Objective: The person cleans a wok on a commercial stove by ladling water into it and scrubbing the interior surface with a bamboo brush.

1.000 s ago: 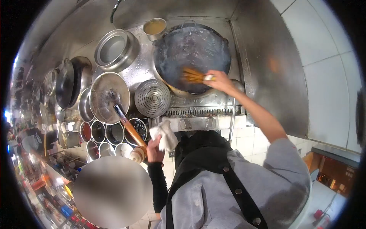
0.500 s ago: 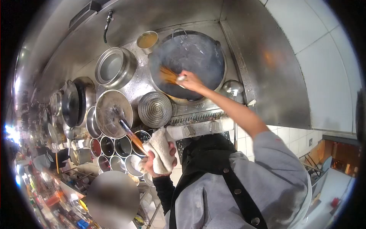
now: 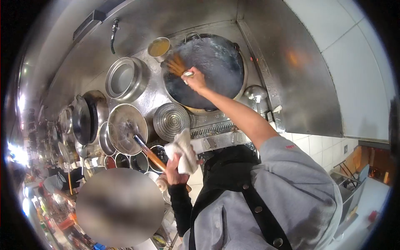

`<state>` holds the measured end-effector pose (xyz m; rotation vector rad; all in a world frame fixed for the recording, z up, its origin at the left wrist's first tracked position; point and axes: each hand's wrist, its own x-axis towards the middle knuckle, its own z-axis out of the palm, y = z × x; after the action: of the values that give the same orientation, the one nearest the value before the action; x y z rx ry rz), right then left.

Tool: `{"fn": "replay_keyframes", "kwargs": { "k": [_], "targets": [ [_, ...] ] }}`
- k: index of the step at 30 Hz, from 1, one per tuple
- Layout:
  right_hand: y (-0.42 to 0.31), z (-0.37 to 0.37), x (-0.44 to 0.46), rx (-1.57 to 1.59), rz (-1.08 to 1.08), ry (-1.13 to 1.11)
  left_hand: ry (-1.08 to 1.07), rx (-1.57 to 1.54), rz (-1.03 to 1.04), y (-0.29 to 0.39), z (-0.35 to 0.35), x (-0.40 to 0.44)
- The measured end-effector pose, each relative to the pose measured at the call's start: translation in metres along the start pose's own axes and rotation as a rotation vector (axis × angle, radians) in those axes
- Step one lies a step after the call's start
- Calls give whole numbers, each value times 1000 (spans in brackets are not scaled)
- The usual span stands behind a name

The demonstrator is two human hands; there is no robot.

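Note:
My right hand point(image 3: 195, 80) is closed around the pale bound end of a bamboo wok brush point(image 3: 176, 65). Its splayed bristles are over the left part of a large dark wok point(image 3: 221, 62), where wet streaks and steam show. Closer to my body, my left hand point(image 3: 176, 170) grips a folded white cloth point(image 3: 183, 152). Beside that hand runs the wooden handle point(image 3: 155, 158) of a round strainer point(image 3: 124, 121); whether the fingers also hold the handle, I cannot tell.
A perforated ladle point(image 3: 171, 121) lies left of the wok's front. Behind it stand a steel pot point(image 3: 139, 81) and a small pot of yellowish liquid point(image 3: 159, 48). A steel ladle point(image 3: 255, 93) rests at right. Several seasoning containers point(image 3: 138, 162) sit below the strainer. Another person appears at far left.
My right hand has moved the brush left and slightly up across the wok. My left hand and the cloth have shifted a little to the right, and the cloth's shape has changed.

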<state>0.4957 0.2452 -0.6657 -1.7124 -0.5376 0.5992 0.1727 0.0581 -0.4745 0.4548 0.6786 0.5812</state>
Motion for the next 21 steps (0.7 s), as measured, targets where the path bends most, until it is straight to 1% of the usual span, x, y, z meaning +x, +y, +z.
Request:
{"fn": "replay_keyframes", "kwargs": {
  "k": [1,3,4,5,6,7,8,9,10,11,12,14,15,17,18,20,21],
  "targets": [
    [-6,-13,-19,8,94,-116,45,46,-35,-6,-4,16],
    [-39,-62,-56,23,278,-343,111,176,-86,-19,-17,51],
    [-40,-90,-65,-17,237,-444,134,260,-97,-23,-19,69],
    [-35,-124,-70,-60,197,-549,186,364,-66,-32,-18,86],
    [-47,-163,-75,-237,195,-611,240,423,-61,-43,-31,109],
    [-60,-203,-80,-414,183,-679,210,601,77,-67,-61,133],
    [-72,-244,-82,-601,15,-773,223,620,49,-75,-67,148],
    [-69,-281,-77,-720,-7,-708,235,639,20,-82,-73,163],
    [-89,-312,-83,-808,-12,-622,287,497,-176,-79,-62,176],
    [-112,-341,-90,-947,-198,-526,304,327,-325,-76,-51,190],
    [-109,-347,-94,-1076,-282,-349,229,309,-404,-76,-52,207],
    [-102,-356,-104,-1312,-442,25,245,353,-493,-67,-8,218],
    [-103,-359,-113,-1239,-432,92,192,276,-495,-75,-7,230],
    [-117,-358,-127,-1089,-439,210,91,274,-599,-97,-25,275],
    [-118,-351,-139,-1011,-449,238,67,162,-643,-112,-44,294],
    [-119,-334,-164,-851,-467,298,30,411,-361,-130,-65,293],
    [-115,-327,-172,-732,-462,290,10,536,-216,-138,-75,291]
  ]
}}
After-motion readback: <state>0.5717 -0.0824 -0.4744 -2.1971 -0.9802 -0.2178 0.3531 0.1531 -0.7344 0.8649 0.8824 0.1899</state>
